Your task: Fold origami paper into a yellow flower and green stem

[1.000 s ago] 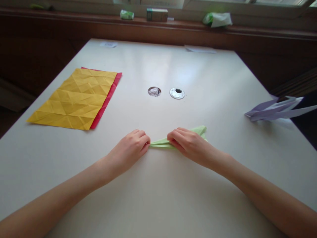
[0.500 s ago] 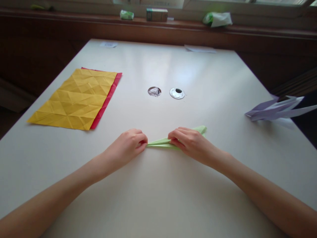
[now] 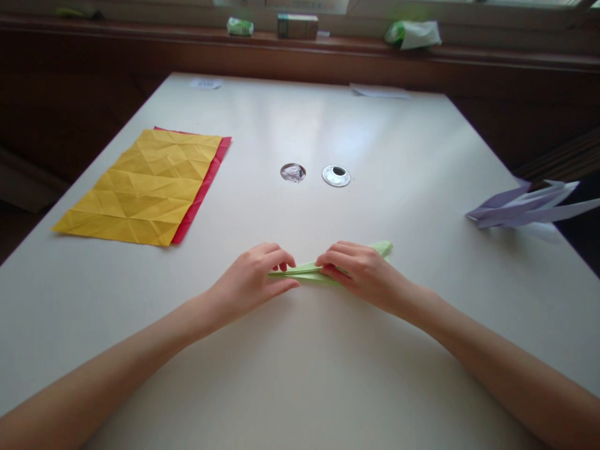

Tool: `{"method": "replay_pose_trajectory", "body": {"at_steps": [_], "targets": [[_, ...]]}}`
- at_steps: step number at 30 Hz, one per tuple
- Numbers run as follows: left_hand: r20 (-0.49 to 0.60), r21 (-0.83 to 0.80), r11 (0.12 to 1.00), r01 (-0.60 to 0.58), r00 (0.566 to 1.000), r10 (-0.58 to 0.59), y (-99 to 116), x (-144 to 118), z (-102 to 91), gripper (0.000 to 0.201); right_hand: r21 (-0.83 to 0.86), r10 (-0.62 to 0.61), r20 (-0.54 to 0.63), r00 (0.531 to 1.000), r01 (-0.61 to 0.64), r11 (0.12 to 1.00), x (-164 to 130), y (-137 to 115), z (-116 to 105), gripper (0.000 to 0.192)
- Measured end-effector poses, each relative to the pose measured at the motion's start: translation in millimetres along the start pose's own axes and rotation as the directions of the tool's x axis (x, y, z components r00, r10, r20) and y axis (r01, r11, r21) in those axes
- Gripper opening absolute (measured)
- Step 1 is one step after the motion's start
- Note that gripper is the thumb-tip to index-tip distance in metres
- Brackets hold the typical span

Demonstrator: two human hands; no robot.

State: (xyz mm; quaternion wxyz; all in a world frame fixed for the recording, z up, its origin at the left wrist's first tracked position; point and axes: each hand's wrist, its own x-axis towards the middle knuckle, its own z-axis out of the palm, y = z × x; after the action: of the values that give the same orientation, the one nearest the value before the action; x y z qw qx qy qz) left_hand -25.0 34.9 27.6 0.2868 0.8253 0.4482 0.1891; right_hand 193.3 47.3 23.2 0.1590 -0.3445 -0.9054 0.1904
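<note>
A narrow folded piece of light green paper (image 3: pixel 307 270) lies flat on the white table (image 3: pixel 300 362), near its middle front. My left hand (image 3: pixel 255 281) pinches the paper's left tip between thumb and fingers. My right hand (image 3: pixel 360 270) presses down on the paper's right part with its fingertips. The paper's far right end (image 3: pixel 385 248) sticks out beyond that hand.
A creased yellow sheet (image 3: pixel 140 186) lies on a red sheet (image 3: pixel 202 187) at the left. Two round holes (image 3: pixel 336 175) sit mid-table. A folded lavender paper figure (image 3: pixel 527 207) rests at the right edge. Small boxes and packets (image 3: pixel 297 26) stand on the far ledge.
My left hand has slid right along the green paper and its thumb and fingers now close around the tip. My right hand has stayed in place.
</note>
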Motion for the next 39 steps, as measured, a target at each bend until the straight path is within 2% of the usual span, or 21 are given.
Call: {"method": "replay_pose_trajectory", "body": {"at_steps": [5,12,15,20,30,39], "targets": [[0.008,-0.053,0.998,-0.022,1.0,0.022,-1.0,-1.4,11.7,0.009,0.053,-0.02,0.007,1.0,0.019,0.998,-2.4,-1.2,3.7,0.019],[-0.002,-0.107,0.994,-0.029,1.0,0.029,-3.4,-1.0,13.8,0.013,0.073,-0.001,0.01,1.0,0.001,0.997,-4.5,-1.1,5.3,0.021],[-0.019,-0.111,0.993,-0.034,0.999,0.032,-3.8,-0.7,15.8,0.014,0.061,0.009,-0.025,1.0,-0.008,0.998,-5.2,-1.1,7.5,0.021],[-0.042,-0.092,0.994,-0.061,0.998,0.057,-5.1,-0.9,18.6,0.016,0.029,0.014,-0.083,0.996,-0.012,0.999,-4.6,-0.6,10.3,0.02],[-0.096,0.048,0.978,-0.203,0.974,0.207,-5.6,-5.1,24.6,0.015,0.032,0.03,-0.065,0.997,-0.028,0.999,-3.8,-0.9,10.5,0.017],[-0.135,0.04,0.981,-0.19,0.972,0.194,-5.7,-3.8,28.1,0.014,0.068,0.027,-0.038,0.999,-0.025,0.997,-2.2,-2.1,9.0,0.019]]}}
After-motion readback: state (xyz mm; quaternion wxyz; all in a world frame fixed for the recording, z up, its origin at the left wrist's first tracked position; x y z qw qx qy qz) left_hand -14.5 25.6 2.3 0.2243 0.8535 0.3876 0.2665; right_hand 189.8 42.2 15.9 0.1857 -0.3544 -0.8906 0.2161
